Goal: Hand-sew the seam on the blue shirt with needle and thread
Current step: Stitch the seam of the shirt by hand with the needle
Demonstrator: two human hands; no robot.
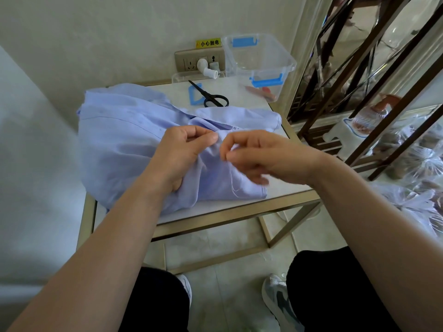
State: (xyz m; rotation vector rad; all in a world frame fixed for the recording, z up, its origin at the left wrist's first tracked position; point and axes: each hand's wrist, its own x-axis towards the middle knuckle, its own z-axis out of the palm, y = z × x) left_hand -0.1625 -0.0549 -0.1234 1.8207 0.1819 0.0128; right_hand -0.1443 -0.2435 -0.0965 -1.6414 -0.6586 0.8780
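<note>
Blue shirt [124, 140] is heaped on the counter [285, 188], and both hands are in at its middle fold. The left grip [184, 152] pinches a ridge of cloth between thumb and forefinger, its heel resting on the shirt. The right grip [259, 156], just beside it and above the fabric, has thumb and forefinger pressed together on the top of a thread [232, 182] hanging over the cloth; the needle is too fine to see. Scissors [213, 98] lie well behind.

Your one camera sits on your head, above and just before the near edge of the desk [251, 97], facing forward and steeply down, close enough that the desk top fills mid-frame.
</note>
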